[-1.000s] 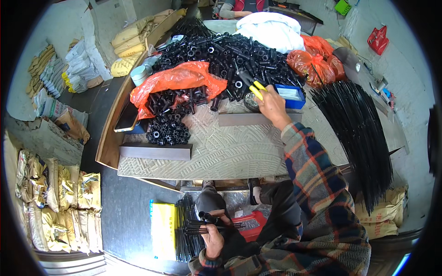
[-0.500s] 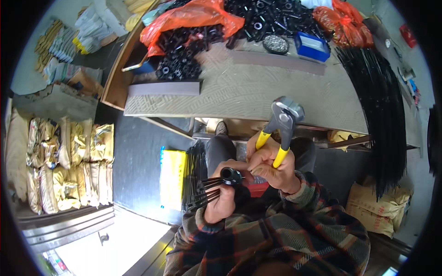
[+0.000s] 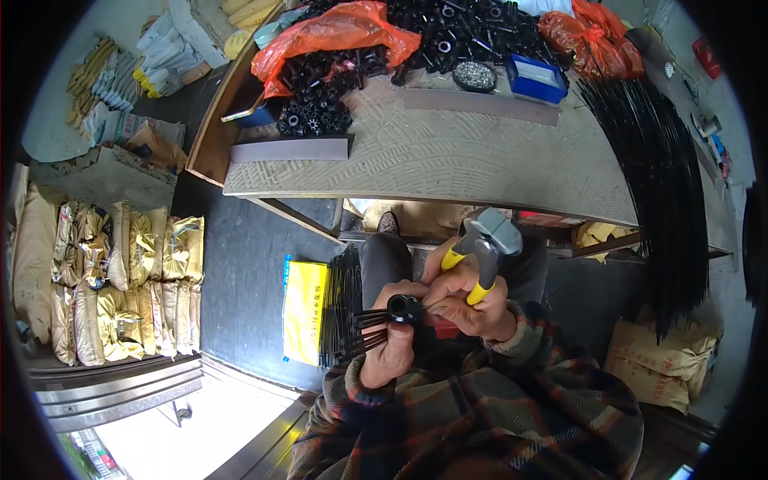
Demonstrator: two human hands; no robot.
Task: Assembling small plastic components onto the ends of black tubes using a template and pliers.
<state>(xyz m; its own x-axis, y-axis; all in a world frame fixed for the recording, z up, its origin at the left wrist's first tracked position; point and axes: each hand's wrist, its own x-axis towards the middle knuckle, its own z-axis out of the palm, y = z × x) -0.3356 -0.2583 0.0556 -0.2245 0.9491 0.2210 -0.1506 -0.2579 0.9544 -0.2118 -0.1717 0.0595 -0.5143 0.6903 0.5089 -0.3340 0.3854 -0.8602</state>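
Note:
My left hand (image 3: 389,357) is closed around a black round plastic hub (image 3: 405,309) with a hole in its top. Several thin black rods (image 3: 366,331) stick out of the hub to the left. A pair of end-cutting pincers (image 3: 498,232) with yellow grips is tucked in my right hand (image 3: 474,310), its metal head tilted up and away from me. The thumb and forefinger of that hand are pressed together close to the hub's right side. Whatever lies between those fingertips is too small to make out.
Ahead stands a workbench (image 3: 448,172) with heaped black plastic parts (image 3: 448,36), orange bags (image 3: 336,32), a dish of small metal pieces (image 3: 474,77) and a blue box (image 3: 538,80). Long black rods (image 3: 668,192) hang over its right end. A yellow bag (image 3: 306,312) lies left of my legs.
The pincers' head has dipped toward me in my right hand. My right fingertips have shifted slightly left, nearer the hub. The left hand still grips the hub.

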